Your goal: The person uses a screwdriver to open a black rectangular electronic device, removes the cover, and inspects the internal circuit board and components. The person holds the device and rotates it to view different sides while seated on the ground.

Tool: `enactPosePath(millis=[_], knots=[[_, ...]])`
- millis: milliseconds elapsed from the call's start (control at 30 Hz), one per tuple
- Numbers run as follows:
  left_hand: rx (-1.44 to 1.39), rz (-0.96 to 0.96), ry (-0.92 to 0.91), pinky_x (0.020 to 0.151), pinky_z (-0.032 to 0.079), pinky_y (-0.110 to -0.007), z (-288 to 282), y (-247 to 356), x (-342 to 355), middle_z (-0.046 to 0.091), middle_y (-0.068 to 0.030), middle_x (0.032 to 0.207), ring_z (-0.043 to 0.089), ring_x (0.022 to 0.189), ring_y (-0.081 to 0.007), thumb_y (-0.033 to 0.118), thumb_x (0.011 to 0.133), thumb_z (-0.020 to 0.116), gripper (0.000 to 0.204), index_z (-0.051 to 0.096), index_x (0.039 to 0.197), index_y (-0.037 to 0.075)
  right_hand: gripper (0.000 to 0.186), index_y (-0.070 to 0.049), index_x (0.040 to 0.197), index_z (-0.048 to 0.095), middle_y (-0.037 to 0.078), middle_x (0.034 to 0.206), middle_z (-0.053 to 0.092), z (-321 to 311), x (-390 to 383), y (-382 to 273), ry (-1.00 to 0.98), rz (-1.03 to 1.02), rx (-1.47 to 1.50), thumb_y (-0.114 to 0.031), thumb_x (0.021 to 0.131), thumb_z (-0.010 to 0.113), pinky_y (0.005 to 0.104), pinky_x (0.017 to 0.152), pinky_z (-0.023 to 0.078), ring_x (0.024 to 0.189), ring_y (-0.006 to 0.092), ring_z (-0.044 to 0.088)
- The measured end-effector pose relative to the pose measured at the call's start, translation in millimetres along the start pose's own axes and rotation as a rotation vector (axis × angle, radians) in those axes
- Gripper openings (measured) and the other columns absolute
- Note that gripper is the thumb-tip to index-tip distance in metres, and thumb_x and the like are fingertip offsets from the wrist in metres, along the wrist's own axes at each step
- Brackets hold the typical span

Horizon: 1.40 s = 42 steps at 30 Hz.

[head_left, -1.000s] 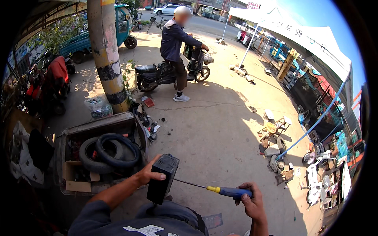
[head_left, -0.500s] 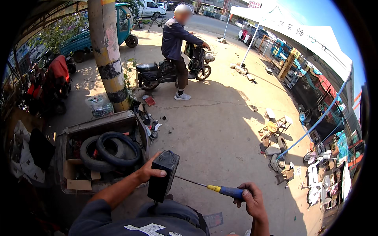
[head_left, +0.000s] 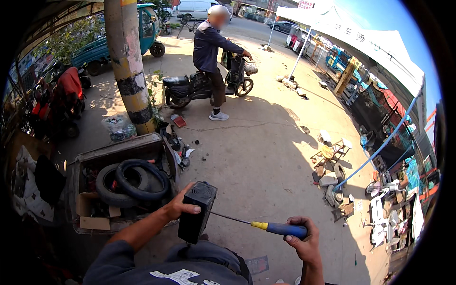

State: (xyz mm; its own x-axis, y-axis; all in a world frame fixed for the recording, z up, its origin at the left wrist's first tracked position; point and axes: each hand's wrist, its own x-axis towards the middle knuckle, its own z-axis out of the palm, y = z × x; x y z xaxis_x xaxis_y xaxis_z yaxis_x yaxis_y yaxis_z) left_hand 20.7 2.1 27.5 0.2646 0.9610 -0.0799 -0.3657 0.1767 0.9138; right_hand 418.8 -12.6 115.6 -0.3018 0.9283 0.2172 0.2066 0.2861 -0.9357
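Observation:
My left hand (head_left: 183, 205) is wrapped round a black rectangular box (head_left: 195, 213) with a round ribbed pattern on its top end, thumb across its near face. Its far side and most of my left fingers are out of sight. In my right hand (head_left: 306, 239) is a long-shafted screwdriver (head_left: 270, 228) with a blue and yellow handle, gripped near the handle's end between thumb and curled fingers. The shaft runs leftward to the right side of the box. Its tip meets or enters that side; exactly how, I cannot tell.
An open bin (head_left: 78, 209) with tyres (head_left: 142, 183) and a cardboard box stands left. Beyond it rises a painted pole (head_left: 127, 66). A helmeted person (head_left: 211, 52) straddles a black scooter (head_left: 190, 90) ahead. Right lie a small stool (head_left: 335, 151), stones and parts beneath a white canopy (head_left: 361, 38).
My right fingers have shifted on the screwdriver handle, the thumb now lower and more handle showing. The left hand and box stay still. Vehicles on the far road have moved.

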Motion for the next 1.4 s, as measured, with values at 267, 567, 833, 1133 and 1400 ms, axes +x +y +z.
enactPosePath(millis=[267,567,833,1133,1400], knots=[[0.009,-0.02,0.003,0.106,0.036,-0.033,1.2,-2.2,1.8,0.057,-0.0072,0.123,0.053,0.116,-0.0196,0.022,0.064,0.081,0.089,0.04,0.141,0.003,0.05,0.004,0.113,0.052,0.016,0.099,0.064,-12.8,-3.3,-0.9,-0.007,0.439,0.294,-0.027,0.085,0.08,0.0315,0.069,0.057,0.078,0.0197,0.065],[0.031,-0.051,0.018,0.107,0.034,-0.032,4.1,4.1,-0.6,0.056,-0.0069,0.126,0.051,0.119,-0.0198,0.025,0.062,0.08,0.093,0.039,0.143,0.003,0.039,0.006,0.115,0.055,0.014,0.094,0.068,-9.9,-0.8,4.9,-0.02,0.306,0.168,-0.018,0.091,0.073,0.0319,0.073,0.055,0.081,0.0186,0.065],[0.025,-0.014,0.015,0.099,0.039,-0.032,7.3,6.4,3.6,0.058,-0.008,0.115,0.054,0.108,-0.0198,0.027,0.064,0.082,0.091,0.039,0.141,0.003,0.035,0.008,0.116,0.055,0.015,0.089,0.068,0.8,4.5,-2.9,0.045,0.084,0.11,-0.018,0.095,0.067,0.0309,0.068,0.056,0.073,0.0179,0.066],[0.009,0.002,-0.008,0.104,0.037,-0.034,4.7,8.4,10.5,0.057,-0.0092,0.12,0.053,0.114,-0.0209,0.026,0.063,0.083,0.098,0.036,0.145,0.002,0.057,0.008,0.12,0.051,0.018,0.108,0.062,-2.1,3.7,-10.8,0.086,0.178,0.247,-0.024,0.083,0.082,0.0308,0.067,0.058,0.079,0.0198,0.065],[0.005,0.072,0.004,0.097,0.045,-0.032,5.7,30.2,30.1,0.059,-0.0099,0.113,0.057,0.106,-0.0197,0.029,0.065,0.08,0.092,0.039,0.143,0.0,0.055,0.007,0.123,0.052,0.018,0.105,0.062,-5.6,23.7,-26.2,0.128,0.307,0.245,-0.031,0.09,0.074,0.0286,0.058,0.054,0.083,0.0189,0.064]])
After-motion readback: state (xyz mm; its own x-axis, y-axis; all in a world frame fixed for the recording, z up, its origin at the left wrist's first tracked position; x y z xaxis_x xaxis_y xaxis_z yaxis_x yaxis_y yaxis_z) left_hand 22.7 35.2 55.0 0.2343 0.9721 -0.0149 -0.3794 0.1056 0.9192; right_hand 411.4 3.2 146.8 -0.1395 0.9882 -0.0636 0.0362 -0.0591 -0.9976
